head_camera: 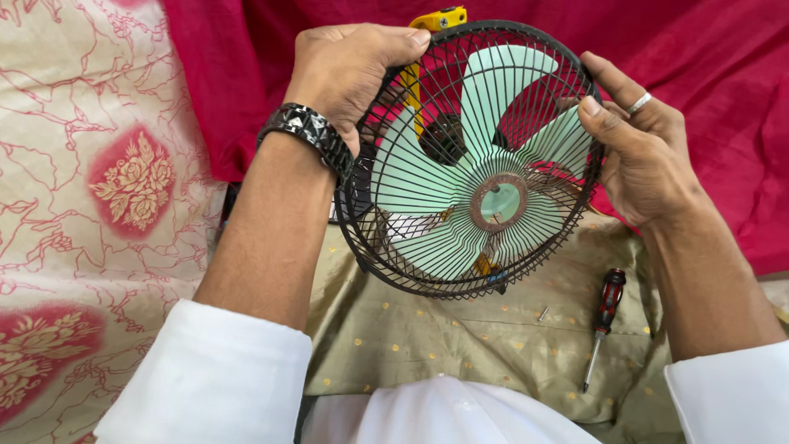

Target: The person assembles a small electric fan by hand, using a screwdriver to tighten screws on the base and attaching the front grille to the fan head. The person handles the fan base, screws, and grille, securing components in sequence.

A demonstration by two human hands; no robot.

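I hold a small fan (472, 164) with a round black wire guard and pale green blades, tilted up toward me. My left hand (349, 70) grips the guard's upper left rim; a dark bracelet is on that wrist. On the right rim sits my right hand (645, 152), a ring on one finger, with the thumb pressed against the wires. A yellow part (438, 18) sticks out behind the top of the guard.
A screwdriver (604, 316) with a red and black handle lies on an olive dotted cloth (427, 337) below the fan, with a small screw (543, 312) beside it. A red cloth (723, 66) lies behind, a cream floral sheet (99, 189) at left.
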